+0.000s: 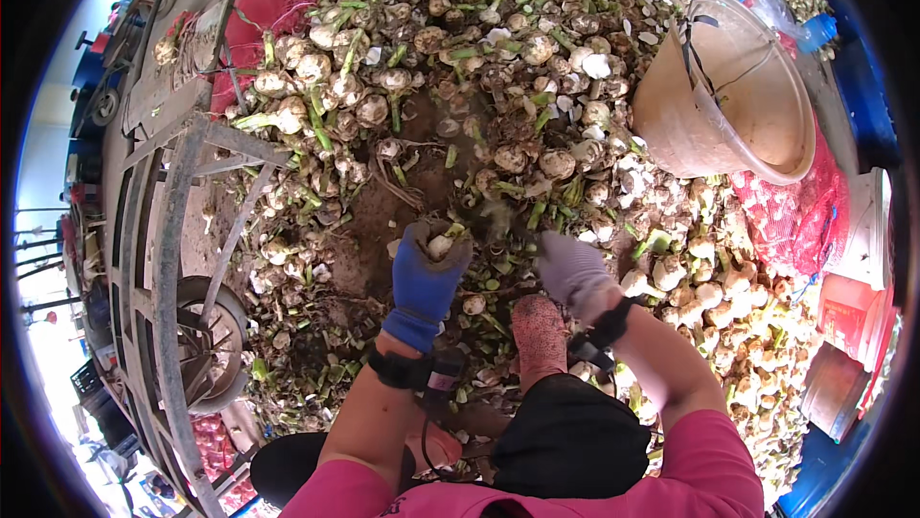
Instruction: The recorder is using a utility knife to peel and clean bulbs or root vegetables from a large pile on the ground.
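Observation:
My left hand (429,270), in a blue work glove with a dark, soiled palm, is closed around a garlic bulb (440,246) with a short green stem stub. To its right is my right hand (575,270), in a pale lilac knit glove, blurred, with its fingers curled; whether it holds anything cannot be made out. The hands are apart, above cut stems and dry skins. Past them spreads a large heap of garlic bulbs (557,164), many with roots and green stem pieces. More trimmed-looking bulbs (708,295) lie to the right.
A big beige plastic tub (661,108) leans at the upper right, beside a red mesh sack (798,223). Along the right edge stands a red bucket (848,309). A metal cart frame (169,245) with a wheel (212,345) is on the left. Red netting (266,8) lies at the upper left.

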Motion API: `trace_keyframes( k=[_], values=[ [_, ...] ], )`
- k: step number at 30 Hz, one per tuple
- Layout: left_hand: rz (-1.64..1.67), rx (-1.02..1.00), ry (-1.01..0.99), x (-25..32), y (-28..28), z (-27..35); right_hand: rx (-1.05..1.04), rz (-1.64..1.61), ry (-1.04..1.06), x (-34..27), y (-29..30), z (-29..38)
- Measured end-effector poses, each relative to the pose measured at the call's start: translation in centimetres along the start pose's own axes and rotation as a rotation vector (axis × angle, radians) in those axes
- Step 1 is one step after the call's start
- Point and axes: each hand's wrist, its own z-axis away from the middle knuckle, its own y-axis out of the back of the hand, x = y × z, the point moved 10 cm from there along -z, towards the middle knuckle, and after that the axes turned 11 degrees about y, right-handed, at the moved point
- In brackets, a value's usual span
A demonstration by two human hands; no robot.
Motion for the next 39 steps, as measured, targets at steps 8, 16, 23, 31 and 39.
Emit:
trace_keyframes(
  k=[8, 16, 23, 31, 39],
  values=[
    [0.497, -0.273, 0.01, 1.2, -5.4, 3.7, 0.074, -1.495, -0.006, -2.7, -2.7, 0.1],
    [-0.122, -0.323, -0.046, 4.6, -5.4, 2.7, 0.296, -0.498, 0.398, -9.6, 7.4, 3.8],
    [0.333, -0.284, 0.249, -2.0, -6.0, 1.2, 0.527, 0.121, 0.421, -7.4, 11.2, 5.7],
    [0.871, -0.566, 0.319, -3.9, -6.4, 4.0, 0.498, 0.167, 0.806, -11.6, 7.5, 7.3],
    [-0.288, -0.571, 0.167, -1.8, -7.3, 5.0, 0.497, -0.092, 0.276, -2.7, 7.1, 3.4]
  ],
)
